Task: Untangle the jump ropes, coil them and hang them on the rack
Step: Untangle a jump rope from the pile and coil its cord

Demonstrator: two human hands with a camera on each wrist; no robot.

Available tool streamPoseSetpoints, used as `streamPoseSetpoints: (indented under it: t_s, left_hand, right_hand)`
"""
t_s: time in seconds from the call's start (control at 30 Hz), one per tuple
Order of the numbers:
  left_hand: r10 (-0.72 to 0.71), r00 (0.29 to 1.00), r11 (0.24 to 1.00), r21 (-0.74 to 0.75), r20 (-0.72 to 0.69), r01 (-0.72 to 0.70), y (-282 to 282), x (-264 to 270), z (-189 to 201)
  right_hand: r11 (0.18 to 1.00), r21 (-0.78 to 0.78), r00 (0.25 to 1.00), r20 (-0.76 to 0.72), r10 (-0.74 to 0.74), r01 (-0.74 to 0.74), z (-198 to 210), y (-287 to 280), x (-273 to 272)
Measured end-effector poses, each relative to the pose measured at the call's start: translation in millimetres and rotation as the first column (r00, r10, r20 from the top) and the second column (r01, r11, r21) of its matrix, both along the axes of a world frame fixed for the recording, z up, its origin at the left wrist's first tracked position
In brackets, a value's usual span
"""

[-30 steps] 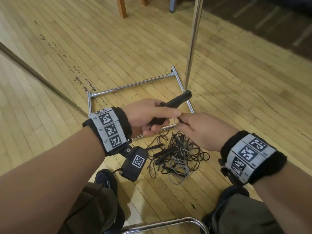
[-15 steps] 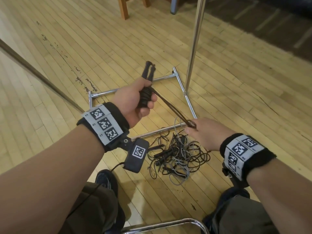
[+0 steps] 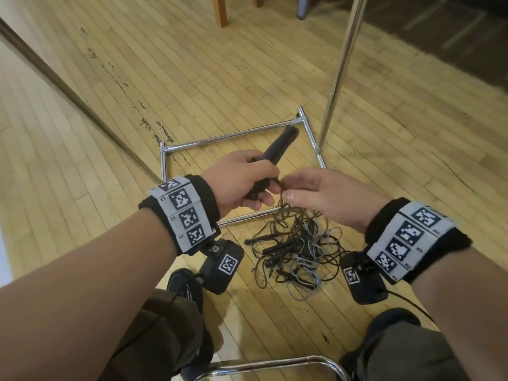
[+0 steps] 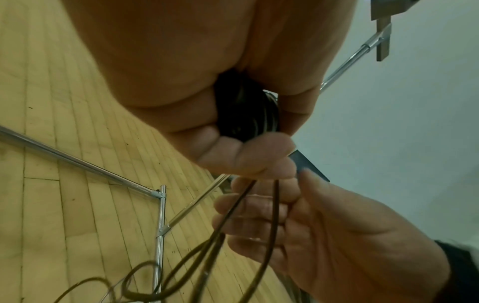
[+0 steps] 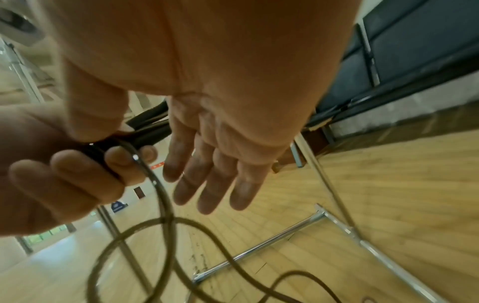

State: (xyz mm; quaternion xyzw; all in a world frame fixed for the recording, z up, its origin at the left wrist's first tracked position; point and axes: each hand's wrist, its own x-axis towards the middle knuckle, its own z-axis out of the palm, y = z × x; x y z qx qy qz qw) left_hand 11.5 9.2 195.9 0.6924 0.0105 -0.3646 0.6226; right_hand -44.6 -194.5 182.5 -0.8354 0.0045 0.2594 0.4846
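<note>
My left hand [image 3: 257,188] grips a pair of black jump-rope handles [image 3: 280,145] with dark cord wound round them [image 4: 246,114]; the handles tilt up and to the right. A loose brown cord [image 5: 166,205] drops from that grip in slack loops to the tangled pile of black and grey ropes [image 3: 297,251] on the floor. My right hand [image 3: 302,188] sits right beside the left one. Its fingers [image 5: 207,180] are straight, and the cord runs past them without being pinched. The chrome rack base [image 3: 233,136] and pole [image 3: 338,72] stand just beyond.
The floor is pale wood planks with a dark strip [image 3: 68,86] running diagonally at left. A chrome tube frame [image 3: 275,364] curves at the bottom edge, between my shoes. Wooden chair legs [image 3: 221,12] stand at the top.
My left hand has dropped from its raised position and the handles now tilt right. My right hand rose to meet it and opened; the taut cord between them has gone slack.
</note>
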Motion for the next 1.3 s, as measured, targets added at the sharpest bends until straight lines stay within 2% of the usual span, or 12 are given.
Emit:
streamPoseSetpoints:
  t_s: [0.1, 0.23, 0.37, 0.43, 0.67, 0.73, 0.8, 0.87, 0.97, 1.07, 1.17, 1.3]
  left_hand:
    - [-0.038, 0.998, 0.999, 0.028, 0.04, 0.037, -1.0, -1.1, 3.7]
    - [-0.041, 0.995, 0.996, 0.079, 0.088, 0.034, -0.8, 2.0, 3.7]
    - [-0.041, 0.996, 0.994, 0.103, 0.08, 0.032, -4.4, 2.1, 1.7]
    - [-0.021, 0.997, 0.997, 0.082, 0.072, 0.015, -5.6, 3.3, 2.0]
    - [0.319, 0.947, 0.944, -0.092, 0.016, -0.317, 14.9, 26.3, 10.2]
    - [0.396, 0.918, 0.913, -0.107, -0.009, -0.394, 17.5, 29.4, 8.9]
    - [0.449, 0.893, 0.887, -0.101, -0.035, -0.45, 22.2, 34.1, 7.8]
    - [0.404, 0.915, 0.912, -0.068, -0.028, -0.405, 26.3, 34.6, 7.0]
    - [0.2, 0.98, 0.98, 0.015, 0.011, -0.2, 18.1, 23.9, 4.5]
    - [0.039, 0.999, 0.999, 0.035, 0.019, -0.04, -0.4, 7.6, 5.0]
    - [-0.029, 0.999, 0.999, -0.036, 0.025, 0.03, -12.1, -3.3, 8.9]
    - [-0.028, 0.999, 0.999, -0.023, 0.042, 0.029, -14.6, -2.0, 12.2]
  right_hand:
    - [0.997, 0.024, 0.992, 0.096, -0.081, 0.079, -1.0, 10.7, -3.4]
    - [0.992, -0.064, 0.966, 0.24, -0.091, 0.109, -2.8, 12.4, -6.2]
    - [0.949, -0.287, 0.908, 0.42, -0.001, 0.134, -8.1, 10.1, -7.4]
    - [0.908, -0.395, 0.899, 0.435, 0.055, 0.136, -10.1, 6.5, -7.2]
    - [0.793, -0.592, 0.968, 0.252, 0.013, 0.144, -29.2, -29.7, -4.4]
    - [0.66, -0.751, 0.999, 0.011, 0.04, -0.018, -41.7, -35.3, -7.8]
    - [0.519, -0.824, 0.967, -0.253, 0.02, -0.226, -49.4, -39.2, -11.5]
    - [0.538, -0.793, 0.948, -0.316, 0.04, -0.287, -46.0, -40.5, -9.0]
    - [0.793, -0.591, 0.986, -0.15, 0.076, -0.151, -19.7, -33.4, -0.1]
    - [0.981, -0.19, 0.999, -0.017, 0.038, -0.041, 7.4, -10.8, 2.4]
    - [0.983, 0.186, 1.0, 0.015, 0.007, -0.01, 9.8, 7.0, -4.1]
    - [0.969, 0.246, 1.0, -0.009, 0.001, 0.001, 5.9, 4.6, -12.2]
